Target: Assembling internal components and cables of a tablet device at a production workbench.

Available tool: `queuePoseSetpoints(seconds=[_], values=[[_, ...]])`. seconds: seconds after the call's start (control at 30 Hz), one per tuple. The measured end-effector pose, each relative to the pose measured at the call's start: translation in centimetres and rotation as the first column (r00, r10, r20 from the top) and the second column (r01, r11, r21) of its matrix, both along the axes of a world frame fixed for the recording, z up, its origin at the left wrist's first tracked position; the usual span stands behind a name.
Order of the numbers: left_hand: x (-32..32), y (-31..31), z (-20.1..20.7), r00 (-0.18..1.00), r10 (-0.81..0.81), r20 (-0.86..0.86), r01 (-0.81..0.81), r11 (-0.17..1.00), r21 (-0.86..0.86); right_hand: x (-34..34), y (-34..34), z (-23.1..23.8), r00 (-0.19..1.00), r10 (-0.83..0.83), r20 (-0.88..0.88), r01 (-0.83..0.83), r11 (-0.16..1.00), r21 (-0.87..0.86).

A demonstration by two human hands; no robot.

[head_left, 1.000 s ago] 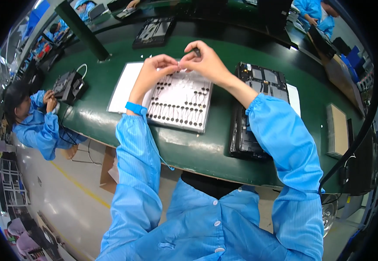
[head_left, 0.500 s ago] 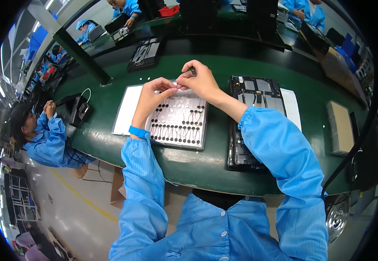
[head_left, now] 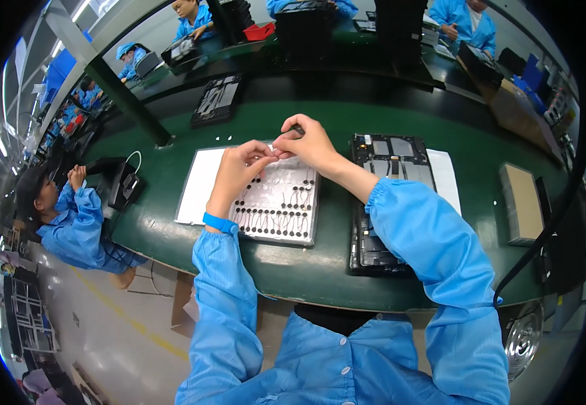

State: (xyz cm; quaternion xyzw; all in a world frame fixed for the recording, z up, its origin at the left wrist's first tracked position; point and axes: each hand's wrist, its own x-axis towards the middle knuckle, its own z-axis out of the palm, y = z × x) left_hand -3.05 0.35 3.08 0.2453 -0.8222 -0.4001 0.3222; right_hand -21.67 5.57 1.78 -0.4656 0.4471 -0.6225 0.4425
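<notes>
My left hand (head_left: 240,174), with a blue band at the wrist, is closed in a pinch above a white tray (head_left: 266,237). Fingertip to fingertip with it, my right hand (head_left: 312,145) also pinches. Whatever is between the fingertips is too small to make out. A short dark object (head_left: 297,130) is tucked in the curled fingers of my right hand; its kind is unclear. Rows of small round black parts with thin wires (head_left: 276,221) lie in the tray, partly hidden by my left hand.
Right of the tray lie stacked black device housings (head_left: 374,233), over a white sheet (head_left: 445,182). Another housing (head_left: 216,100) sits farther back. A beige block (head_left: 523,202) stands at the right, near a hanging black cable (head_left: 563,192). A co-worker (head_left: 70,216) sits at the left.
The bench and tray sit slightly lower in the picture, as the view has shifted. My hands stay together in the same pinch over the tray.
</notes>
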Motion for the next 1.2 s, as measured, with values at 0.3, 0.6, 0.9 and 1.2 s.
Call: queuePoseSetpoints(seconds=[0.3,0.6,0.9,1.2], values=[[1.3,0.5,0.6,0.964,0.078,0.255,-0.011,0.967,-0.255,-0.5,0.3,1.1,0.995,-0.091,-0.038,0.086,0.991,-0.101],[-3.3,6.7,3.8,0.963,0.269,-0.018,-0.261,0.916,-0.305,-2.5,5.2,4.7,0.960,-0.142,-0.240,0.080,0.965,-0.251],[-10.3,12.6,5.6,0.961,0.037,-0.273,-0.109,0.961,-0.254,-10.4,14.9,6.7,0.959,-0.209,-0.193,0.175,0.968,-0.181],[-19.5,14.0,6.4,0.964,-0.213,-0.158,0.161,0.944,-0.289,-15.9,19.5,4.1,0.956,-0.135,0.262,0.180,0.971,-0.155]])
